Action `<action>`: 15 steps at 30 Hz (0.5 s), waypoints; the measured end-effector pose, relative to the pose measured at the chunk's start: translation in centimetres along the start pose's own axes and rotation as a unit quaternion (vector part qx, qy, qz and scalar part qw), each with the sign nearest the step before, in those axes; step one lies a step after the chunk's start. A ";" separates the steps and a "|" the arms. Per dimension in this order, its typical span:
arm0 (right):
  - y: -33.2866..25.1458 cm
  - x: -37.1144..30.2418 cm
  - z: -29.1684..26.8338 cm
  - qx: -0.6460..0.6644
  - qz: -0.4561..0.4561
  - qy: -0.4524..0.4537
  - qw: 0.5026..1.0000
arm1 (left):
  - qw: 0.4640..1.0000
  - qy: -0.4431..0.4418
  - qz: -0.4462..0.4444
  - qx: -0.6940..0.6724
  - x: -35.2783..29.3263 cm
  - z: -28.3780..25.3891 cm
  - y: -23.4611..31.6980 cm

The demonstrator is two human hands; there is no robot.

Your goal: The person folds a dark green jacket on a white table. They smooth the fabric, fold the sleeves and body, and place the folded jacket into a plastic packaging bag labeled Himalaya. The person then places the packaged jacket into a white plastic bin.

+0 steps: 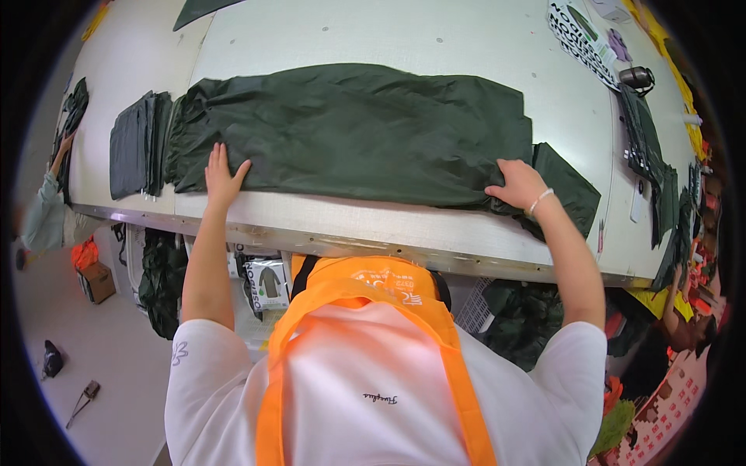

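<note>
A long dark green garment (pixel 365 136), thin and slightly shiny, lies spread across the white table in front of me. Its left end is gathered and wrinkled. My left hand (pixel 223 179) rests flat on its near edge toward the left, fingers stretched and thumb apart. Near the lower right corner, my right hand (pixel 519 185) lies on the cloth with its thumb spread from the fingers. Just beyond that hand, another folded dark green piece (pixel 571 186) sticks out to the right. A folded stack of dark green garments (pixel 138 147) touches the left end.
The white table (pixel 311 210) has a metal front edge. At the far right stand printed bags (pixel 579 39), a dark flask (pixel 637 78) and draped dark garments (pixel 649 147). Dark cloth (pixel 521 318) and packaged garments (pixel 268 283) sit below. Another person's sleeve (pixel 43 217) is at left.
</note>
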State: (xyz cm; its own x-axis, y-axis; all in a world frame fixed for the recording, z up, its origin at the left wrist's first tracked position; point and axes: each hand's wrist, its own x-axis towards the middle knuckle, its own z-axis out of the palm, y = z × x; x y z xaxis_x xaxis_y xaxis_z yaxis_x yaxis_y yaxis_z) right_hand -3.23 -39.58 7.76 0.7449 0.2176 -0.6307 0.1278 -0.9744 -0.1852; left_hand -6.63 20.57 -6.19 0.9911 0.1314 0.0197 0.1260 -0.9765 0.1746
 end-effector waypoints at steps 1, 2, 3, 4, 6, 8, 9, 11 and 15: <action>-0.2 0.6 -1.9 -0.008 -0.039 -0.002 0.999 | 1.000 -0.007 0.006 -0.008 -0.2 -0.4 -1.1; -0.5 1.6 -4.3 -0.014 -0.083 -0.006 0.996 | 1.000 -0.016 0.007 -0.012 -0.8 -0.9 -2.0; 0.5 1.9 -5.6 0.046 -0.136 0.176 0.974 | 0.999 -0.023 0.005 -0.030 -1.0 -1.6 -2.1; -1.5 2.1 -11.5 0.186 -0.043 0.018 0.981 | 0.999 -0.027 0.006 -0.025 -1.4 -2.4 -2.1; 1.0 5.0 -15.9 0.337 -0.096 0.264 0.899 | 0.999 -0.032 0.016 -0.026 -1.5 -2.9 -1.8; 8.2 9.4 -18.1 0.297 -0.068 0.540 0.784 | 0.998 -0.023 0.039 -0.051 0.2 -1.9 -1.1; 8.0 10.1 -17.1 0.177 -0.037 0.557 0.810 | 0.997 -0.029 0.034 -0.061 -0.1 -2.6 -0.6; 2.4 9.7 -14.3 0.058 -0.078 0.441 0.892 | 0.997 -0.039 0.031 -0.057 -1.3 -4.2 0.2; -3.7 2.4 0.2 -0.128 -0.145 0.133 0.972 | 0.993 -0.070 0.087 -0.031 -1.9 -5.5 1.7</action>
State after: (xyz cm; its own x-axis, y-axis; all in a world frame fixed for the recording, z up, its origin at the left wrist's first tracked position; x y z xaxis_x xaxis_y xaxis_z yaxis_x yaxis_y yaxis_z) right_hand -2.06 -35.47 6.83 0.7922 0.4960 -0.3554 0.4910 -0.8640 -0.1114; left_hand -8.53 19.63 -0.55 0.9944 -0.0670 -0.0815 -0.0455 -0.9694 0.2413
